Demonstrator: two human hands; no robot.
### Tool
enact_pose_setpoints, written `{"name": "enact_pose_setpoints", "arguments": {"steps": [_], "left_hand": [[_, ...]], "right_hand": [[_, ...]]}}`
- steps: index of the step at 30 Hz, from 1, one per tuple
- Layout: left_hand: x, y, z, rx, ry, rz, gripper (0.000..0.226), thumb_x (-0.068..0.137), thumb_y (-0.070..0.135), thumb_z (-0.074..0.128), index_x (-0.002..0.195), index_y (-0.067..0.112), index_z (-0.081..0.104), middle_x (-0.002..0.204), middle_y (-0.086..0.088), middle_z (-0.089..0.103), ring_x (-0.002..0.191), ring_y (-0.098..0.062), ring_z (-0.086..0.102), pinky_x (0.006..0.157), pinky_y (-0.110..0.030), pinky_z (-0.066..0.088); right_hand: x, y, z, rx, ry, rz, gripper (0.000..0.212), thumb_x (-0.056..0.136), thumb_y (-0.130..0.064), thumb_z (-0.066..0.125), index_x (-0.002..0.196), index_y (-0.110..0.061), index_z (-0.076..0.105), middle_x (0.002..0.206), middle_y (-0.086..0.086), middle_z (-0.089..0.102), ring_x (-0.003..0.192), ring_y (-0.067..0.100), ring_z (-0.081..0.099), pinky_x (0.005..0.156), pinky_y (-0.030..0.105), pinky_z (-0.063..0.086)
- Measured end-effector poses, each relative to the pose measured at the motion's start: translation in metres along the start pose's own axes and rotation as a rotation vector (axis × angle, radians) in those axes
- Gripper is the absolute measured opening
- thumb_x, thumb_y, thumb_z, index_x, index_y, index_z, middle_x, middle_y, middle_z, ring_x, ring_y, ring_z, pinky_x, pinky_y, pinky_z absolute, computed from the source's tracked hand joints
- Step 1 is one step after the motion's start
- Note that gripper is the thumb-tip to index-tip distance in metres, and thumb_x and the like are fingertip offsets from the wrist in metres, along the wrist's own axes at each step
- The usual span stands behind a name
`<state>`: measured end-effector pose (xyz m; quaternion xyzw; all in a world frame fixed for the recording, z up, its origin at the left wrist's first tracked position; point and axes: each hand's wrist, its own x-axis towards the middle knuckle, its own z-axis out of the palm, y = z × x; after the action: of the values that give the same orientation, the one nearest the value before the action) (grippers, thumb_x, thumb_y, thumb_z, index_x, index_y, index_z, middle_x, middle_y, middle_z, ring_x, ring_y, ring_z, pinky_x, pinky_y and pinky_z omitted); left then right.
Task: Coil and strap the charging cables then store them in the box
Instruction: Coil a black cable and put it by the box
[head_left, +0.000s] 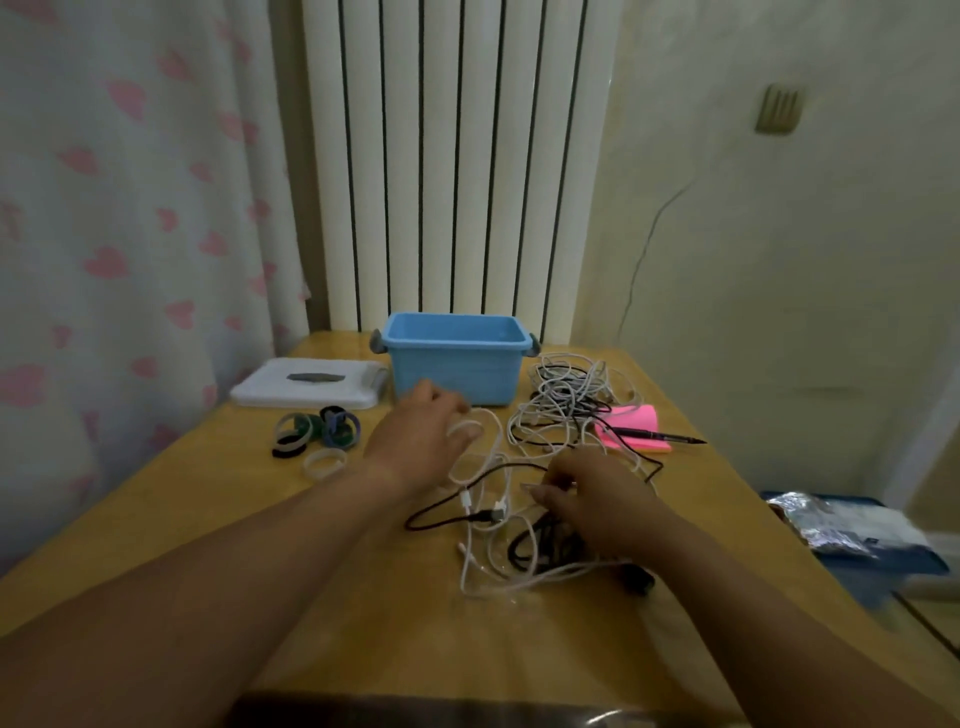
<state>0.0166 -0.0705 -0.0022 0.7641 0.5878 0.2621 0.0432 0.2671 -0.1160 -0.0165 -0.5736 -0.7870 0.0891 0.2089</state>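
**Step in hand: pull one cable out of the mess, nothing coiled yet**

- Left hand (421, 441): fingers spread and mostly straight, lying on a white loop of the near cable bunch (493, 514). It presses rather than grips.
- Right hand (602, 504): fingertips curled together at the same bunch, apparently pinching one thin strand. Motion blur hides which strand.
- The near bunch is white and black leads crossed over each other on the table (234, 519), between the two hands, with plugs showing mid-pile.
- A second, bigger tangle (563, 400) sits just right of the blue box (452, 371), and some of its strands run toward the near bunch.
- No cable shows in the visible part of the box. Its white lid (306, 389) lies to its left.
- The straps (317, 434) are heaped in front of the lid, near the left hand.

To do this step well, I think:
- Find a plug end first and feed the lead out from there. Don't yank mid-span, since the crossings will cinch.
- Use the left hand to pin the rest down while the right draws the strand free.
- Take a lead from the near bunch first.
- Coil in even loops, hold the coil closed, and only then reach for a strap.
- Watch for drag: strands lie against the pink notes (636, 421) and the pen (670, 437).
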Motion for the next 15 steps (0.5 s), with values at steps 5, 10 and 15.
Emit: {"name": "enact_pose_setpoints", "arguments": {"steps": [5, 10, 15], "left_hand": [[-0.008, -0.007, 0.008, -0.032, -0.135, -0.005, 0.02, 0.108, 0.043, 0.057, 0.122, 0.031, 0.065, 0.125, 0.006, 0.055, 0.111, -0.018, 0.061, 0.096, -0.043, 0.053], [-0.004, -0.023, 0.01, -0.152, -0.027, -0.093, 0.049, 0.107, 0.014, 0.053, 0.15, 0.037, 0.049, 0.146, 0.002, 0.054, 0.125, -0.02, 0.059, 0.103, -0.045, 0.055], [0.006, -0.036, 0.013, -0.095, -0.106, -0.08, 0.054, 0.102, 0.01, 0.054, 0.153, 0.03, 0.055, 0.157, 0.005, 0.05, 0.14, -0.017, 0.051, 0.114, -0.04, 0.047]], "right_hand": [[0.013, -0.038, -0.005, -0.029, -0.113, -0.163, 0.034, 0.089, -0.067, 0.068, 0.099, -0.036, 0.075, 0.102, -0.015, 0.062, 0.093, 0.003, 0.059, 0.08, 0.033, 0.054], [0.03, -0.055, 0.007, -0.209, -0.379, -0.21, 0.021, 0.093, -0.046, 0.075, 0.11, -0.033, 0.073, 0.101, -0.014, 0.062, 0.098, 0.013, 0.063, 0.085, 0.033, 0.055], [0.033, -0.042, -0.003, -0.094, -0.435, -0.237, 0.009, 0.1, -0.034, 0.067, 0.104, -0.026, 0.069, 0.101, -0.012, 0.066, 0.093, 0.011, 0.064, 0.08, 0.03, 0.053]]}}
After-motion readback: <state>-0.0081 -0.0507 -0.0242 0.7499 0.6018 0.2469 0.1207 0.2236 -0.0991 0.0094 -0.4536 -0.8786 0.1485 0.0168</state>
